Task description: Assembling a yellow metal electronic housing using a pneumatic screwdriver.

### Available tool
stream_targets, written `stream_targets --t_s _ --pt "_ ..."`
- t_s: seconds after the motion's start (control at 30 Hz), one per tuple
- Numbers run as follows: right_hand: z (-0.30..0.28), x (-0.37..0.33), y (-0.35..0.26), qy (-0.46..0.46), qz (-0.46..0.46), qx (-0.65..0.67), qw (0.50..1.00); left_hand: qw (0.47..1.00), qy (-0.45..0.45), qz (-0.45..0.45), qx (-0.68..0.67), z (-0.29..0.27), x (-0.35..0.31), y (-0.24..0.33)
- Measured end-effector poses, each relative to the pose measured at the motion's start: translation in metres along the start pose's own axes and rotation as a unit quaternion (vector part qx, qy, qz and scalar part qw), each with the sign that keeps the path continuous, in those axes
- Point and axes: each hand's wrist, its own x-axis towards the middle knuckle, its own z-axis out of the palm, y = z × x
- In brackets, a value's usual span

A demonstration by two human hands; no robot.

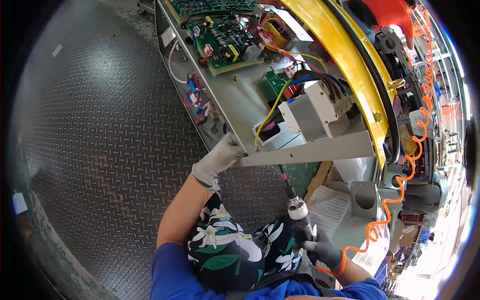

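Observation:
My right hand (324,248), in a dark glove, is closed around the grip of an air screwdriver (299,215). Its long bit points up to the lower edge of a grey metal strip (320,151); whether the tip touches a screw is hidden. In a pale glove, my left hand (218,159) grips the near corner of the metal chassis (240,102), beside the strip's left end; some fingers are hidden behind the edge. The chassis carries green circuit boards (227,42), a boxy grey component (306,117) and bundled wires (320,76).
A curved yellow panel (345,47) with black edging borders the chassis on the right. The orange coiled hose (387,205) runs from my right hand up the right side. White foam sheets (327,205) lie near the screwdriver. Patterned metal flooring (110,120) spreads to the left.

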Motion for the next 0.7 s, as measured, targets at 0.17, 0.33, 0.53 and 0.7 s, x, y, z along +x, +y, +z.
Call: stream_targets --t_s 0.17,0.33,0.53,0.7 --pt "-0.012 0.011 0.0 -0.039 -0.023 -0.07 0.997 1.0 -0.002 0.007 0.0 0.0 0.0 0.001" --pt "-0.004 0.011 0.003 -0.074 -0.009 0.036 0.997 1.0 0.002 0.024 -0.02 -0.001 0.0 -0.002" --pt "-0.002 0.018 0.006 -0.113 -0.059 0.11 0.986 0.999 -0.005 0.033 -0.006 -0.001 0.001 -0.004" --pt "-0.013 0.018 0.008 0.009 -0.077 -0.114 0.99 1.0 -0.009 0.019 0.01 -0.004 0.0 -0.005"
